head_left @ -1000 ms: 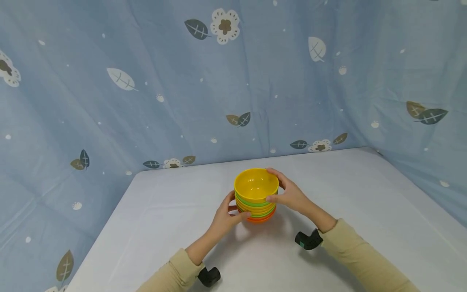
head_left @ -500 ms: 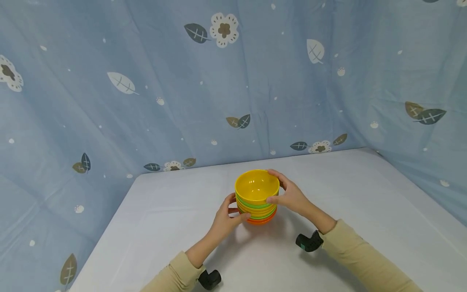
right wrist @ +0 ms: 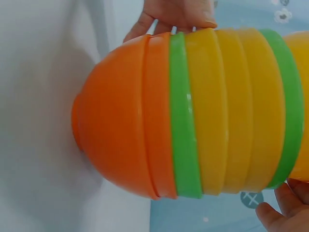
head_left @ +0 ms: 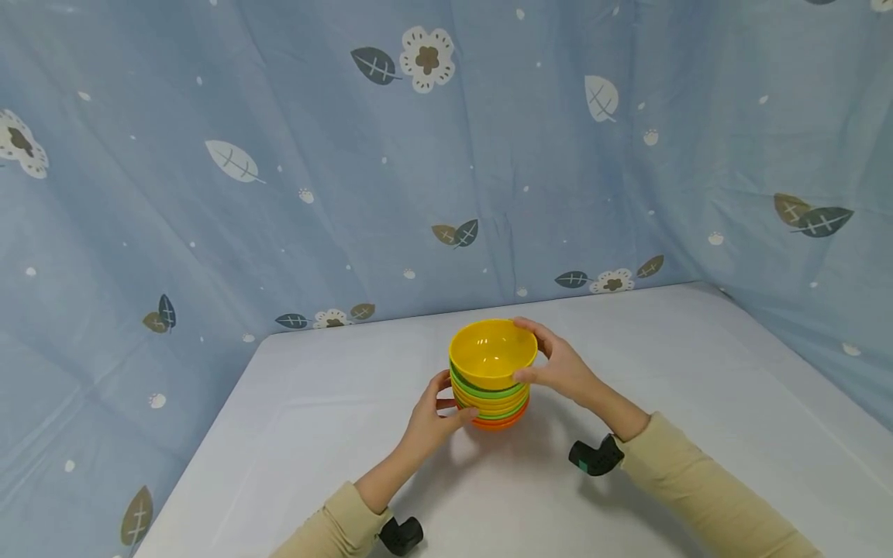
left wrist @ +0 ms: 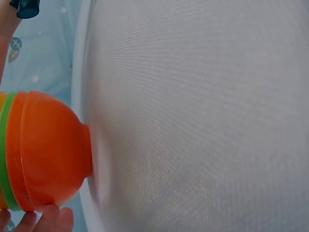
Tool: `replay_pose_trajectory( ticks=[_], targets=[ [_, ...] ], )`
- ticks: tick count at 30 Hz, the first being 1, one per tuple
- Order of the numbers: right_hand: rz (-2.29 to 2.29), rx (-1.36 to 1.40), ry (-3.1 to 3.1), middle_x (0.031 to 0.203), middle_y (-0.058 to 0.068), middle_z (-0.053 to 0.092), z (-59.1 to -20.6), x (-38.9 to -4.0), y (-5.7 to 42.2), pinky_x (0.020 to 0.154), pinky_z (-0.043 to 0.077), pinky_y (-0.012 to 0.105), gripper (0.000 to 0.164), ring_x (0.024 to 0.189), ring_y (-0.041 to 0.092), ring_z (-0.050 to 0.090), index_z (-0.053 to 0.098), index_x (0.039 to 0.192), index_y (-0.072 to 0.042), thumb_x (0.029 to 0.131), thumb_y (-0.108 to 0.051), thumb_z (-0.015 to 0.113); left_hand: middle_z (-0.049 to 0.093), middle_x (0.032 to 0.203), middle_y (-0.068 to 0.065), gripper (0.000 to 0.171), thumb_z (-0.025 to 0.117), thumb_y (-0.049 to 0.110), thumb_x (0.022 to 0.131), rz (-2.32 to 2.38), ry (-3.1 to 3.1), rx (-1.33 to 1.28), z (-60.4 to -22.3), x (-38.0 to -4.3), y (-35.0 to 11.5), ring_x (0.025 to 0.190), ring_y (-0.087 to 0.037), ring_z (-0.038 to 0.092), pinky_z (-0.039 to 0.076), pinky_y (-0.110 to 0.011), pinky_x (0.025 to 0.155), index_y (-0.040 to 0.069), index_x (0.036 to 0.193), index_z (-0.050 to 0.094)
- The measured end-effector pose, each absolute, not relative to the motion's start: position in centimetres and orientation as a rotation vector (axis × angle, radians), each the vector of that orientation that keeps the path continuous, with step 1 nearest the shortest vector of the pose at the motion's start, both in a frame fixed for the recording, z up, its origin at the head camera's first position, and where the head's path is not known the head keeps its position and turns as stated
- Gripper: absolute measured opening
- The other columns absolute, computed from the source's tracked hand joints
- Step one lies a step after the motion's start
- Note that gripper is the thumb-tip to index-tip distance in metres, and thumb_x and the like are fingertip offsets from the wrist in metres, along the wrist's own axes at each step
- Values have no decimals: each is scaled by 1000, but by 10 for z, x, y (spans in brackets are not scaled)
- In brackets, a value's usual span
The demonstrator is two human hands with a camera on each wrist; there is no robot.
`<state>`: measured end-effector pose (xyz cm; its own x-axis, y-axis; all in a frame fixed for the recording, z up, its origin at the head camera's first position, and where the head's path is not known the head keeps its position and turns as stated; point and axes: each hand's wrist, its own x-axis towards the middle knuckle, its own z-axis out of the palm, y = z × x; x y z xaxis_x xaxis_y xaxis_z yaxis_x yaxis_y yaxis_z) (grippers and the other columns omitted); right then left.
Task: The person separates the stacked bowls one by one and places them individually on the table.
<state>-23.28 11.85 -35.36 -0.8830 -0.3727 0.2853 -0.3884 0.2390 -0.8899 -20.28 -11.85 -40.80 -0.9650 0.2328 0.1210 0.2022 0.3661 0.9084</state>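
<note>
The right hand (head_left: 561, 373) pinches the top yellow bowl (head_left: 491, 353) by its edge, and the left hand (head_left: 425, 418) grips the side of the bowl stack (head_left: 504, 404), just below that pinch. If the pinch goes loose, the bowl could slip and bump down. If the left hand pushes too hard, the tall stack might tip. Below both hands is a white table (head_left: 335, 403); behind them hangs leafy blue cloth (head_left: 314, 139).

The bowls (head_left: 491, 373) look like smooth, glossy plastic; the tabletop (left wrist: 203, 116) appears matt and finely textured, the curtain (head_left: 363, 217) creased cloth, the sleeves (head_left: 705, 484) matt fabric.
</note>
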Motion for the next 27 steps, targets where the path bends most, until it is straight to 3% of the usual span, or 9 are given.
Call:
replay_pose_trajectory(
  ticks=[7, 17, 19, 22, 25, 27],
  targets=[
    [1814, 780, -2428, 143, 22, 31, -342, -236, 123, 101, 33, 55, 74, 125, 39, 36, 28, 140, 2, 80, -14, 69, 41, 134, -16, 73, 69, 31, 81, 1703, 2572, 400, -407, -202, -118, 106, -31, 54, 51, -38, 83, 9, 139, 31],
    [1822, 727, -2422, 145, 22, 26, -324, -240, 136, 100, 34, 55, 75, 127, 39, 33, 26, 141, 1, 82, -17, 68, 40, 136, -17, 73, 69, 25, 82, 1704, 2544, 387, -405, -203, -117, 108, -32, 52, 51, -36, 82, 7, 141, 29],
    [1815, 711, -2426, 145, 21, 26, -321, -241, 140, 100, 37, 50, 75, 128, 38, 33, 25, 142, 1, 83, -16, 68, 39, 136, -19, 73, 68, 22, 83, 1711, 2532, 388, -405, -204, -117, 108, -34, 52, 51, -38, 81, 5, 141, 28],
    [1805, 683, -2433, 145, 21, 26, -318, -242, 146, 95, 44, 32, 73, 127, 37, 34, 25, 142, 0, 83, -13, 66, 38, 136, -21, 73, 68, 20, 83, 1721, 2518, 390, -404, -204, -117, 108, -36, 51, 51, -40, 82, 4, 141, 27],
    [1797, 671, -2435, 145, 21, 26, -317, -243, 151, 86, 44, 15, 73, 125, 37, 35, 24, 143, 0, 84, -12, 65, 39, 136, -18, 74, 68, 24, 83, 1706, 2533, 379, -403, -203, -117, 108, -33, 52, 51, -38, 82, 6, 141, 28],
    [1804, 667, -2422, 144, 22, 27, -317, -244, 154, 82, 43, 11, 72, 122, 37, 37, 24, 143, 0, 84, -11, 64, 39, 136, -17, 74, 68, 27, 82, 1703, 2540, 373, -403, -202, -117, 109, -32, 52, 51, -36, 82, 7, 141, 28]
  ],
)
